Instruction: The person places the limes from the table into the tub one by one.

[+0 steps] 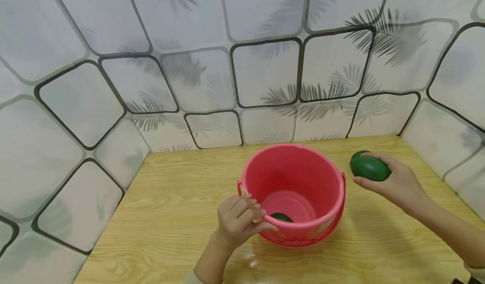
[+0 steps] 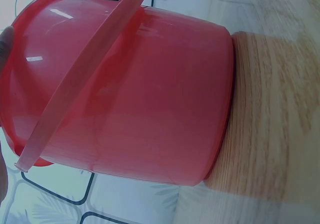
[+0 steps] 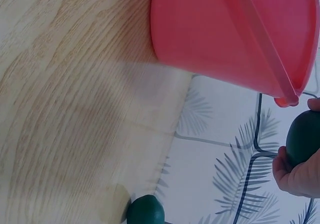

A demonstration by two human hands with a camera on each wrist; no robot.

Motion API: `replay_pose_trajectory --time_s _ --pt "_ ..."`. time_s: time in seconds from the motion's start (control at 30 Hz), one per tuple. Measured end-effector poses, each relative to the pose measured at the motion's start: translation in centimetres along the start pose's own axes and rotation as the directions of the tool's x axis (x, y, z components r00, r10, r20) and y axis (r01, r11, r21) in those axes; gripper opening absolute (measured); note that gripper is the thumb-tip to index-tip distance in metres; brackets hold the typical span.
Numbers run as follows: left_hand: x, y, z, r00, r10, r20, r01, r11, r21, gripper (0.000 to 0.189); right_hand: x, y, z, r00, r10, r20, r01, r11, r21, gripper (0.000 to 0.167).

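Observation:
A pink bucket [image 1: 291, 170] stands upright on the wooden table, its handle hanging down at the near side. My left hand [image 1: 236, 218] grips the bucket's rim at the near left. To the right of the bucket and apart from it, my right hand [image 1: 401, 185] holds a smooth green oval fruit [image 1: 370, 168] above the table. Another green fruit [image 3: 145, 210] rests on the table in the right wrist view; in the head view it is mostly hidden behind the held one. Inside the bucket, part of a dark green thing [image 1: 281, 217] shows past the near rim.
The wooden table [image 1: 166, 204] extends on both sides of the bucket. Behind it and at both sides rise white wall panels [image 1: 265, 73] with dark outlines and leaf prints.

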State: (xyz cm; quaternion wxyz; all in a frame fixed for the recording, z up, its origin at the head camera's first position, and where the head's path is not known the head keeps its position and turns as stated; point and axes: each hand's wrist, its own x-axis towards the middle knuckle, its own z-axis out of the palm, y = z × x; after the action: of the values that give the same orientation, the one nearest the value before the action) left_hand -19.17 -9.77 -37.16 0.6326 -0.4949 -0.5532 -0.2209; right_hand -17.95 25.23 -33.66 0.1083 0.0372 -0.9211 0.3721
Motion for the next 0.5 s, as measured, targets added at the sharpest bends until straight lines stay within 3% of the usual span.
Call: replay_pose_trajectory --time_s 0.5 --pt "0.0 -0.1 -0.1 1.000 0.009 0.005 -0.009 1.000 -0.004 0.042 0.0 -1.2 -0.3 1.000 -0.018 -0.006 0.018 1.000 0.013 0.060"
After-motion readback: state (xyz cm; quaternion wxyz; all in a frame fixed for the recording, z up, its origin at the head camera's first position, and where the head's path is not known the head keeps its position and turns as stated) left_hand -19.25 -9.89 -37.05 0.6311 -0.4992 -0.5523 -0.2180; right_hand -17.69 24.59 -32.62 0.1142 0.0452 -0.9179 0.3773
